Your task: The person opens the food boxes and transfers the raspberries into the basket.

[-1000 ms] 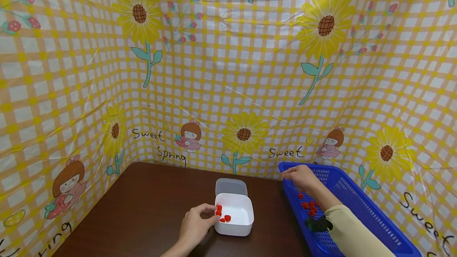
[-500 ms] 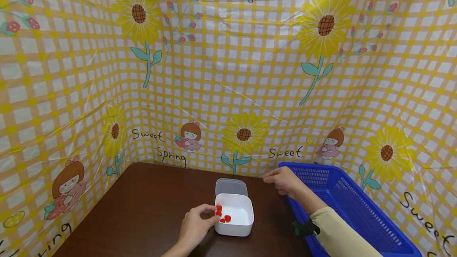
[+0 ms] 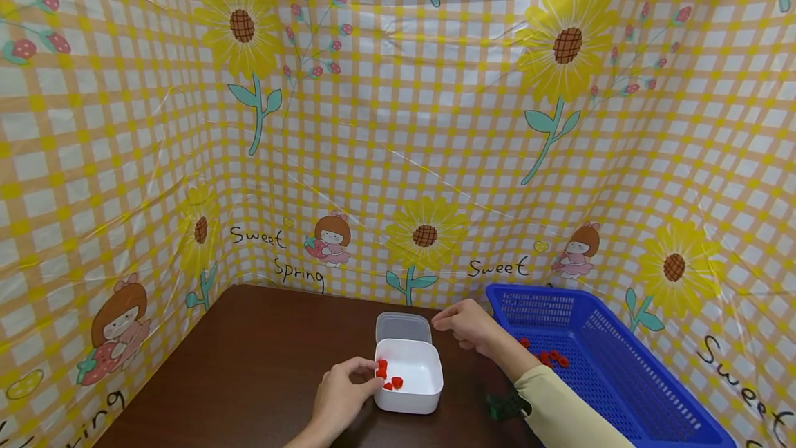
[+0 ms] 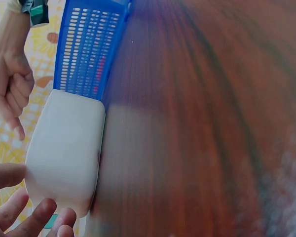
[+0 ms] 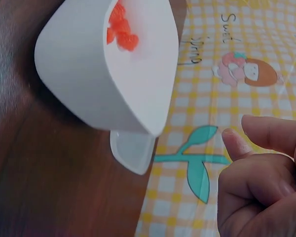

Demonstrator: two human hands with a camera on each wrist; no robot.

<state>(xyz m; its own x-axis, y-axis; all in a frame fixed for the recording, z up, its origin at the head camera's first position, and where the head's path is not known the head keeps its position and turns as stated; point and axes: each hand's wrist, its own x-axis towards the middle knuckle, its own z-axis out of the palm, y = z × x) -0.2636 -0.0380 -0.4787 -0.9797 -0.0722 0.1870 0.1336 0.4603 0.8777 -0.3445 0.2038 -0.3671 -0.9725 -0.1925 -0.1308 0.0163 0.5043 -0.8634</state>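
Observation:
A white box (image 3: 407, 401) stands on the table with several small red berry-like pieces (image 3: 396, 382) along its left inside. My left hand (image 3: 340, 393) holds the box's left side, thumb and fingertips at its rim. In the left wrist view, thumb and fingertips (image 4: 43, 210) meet the box's end. My right hand (image 3: 469, 329) hangs past the box's far right corner, thumb and index finger extended close together, other fingers curled. In the right wrist view, no piece shows at its fingertips; whether something small is hidden there I cannot tell.
A clear lid (image 3: 403, 327) lies behind the box. To the right stands a blue slotted basket (image 3: 628, 337) with several red pieces (image 3: 553, 357) near its left wall. A patterned cloth (image 3: 404, 123) closes off the back and sides of the brown table (image 3: 267, 358).
My right hand has come leftward from over the basket toward the box's far side, uncovering red pieces in the basket. The left hand and the box have stayed put.

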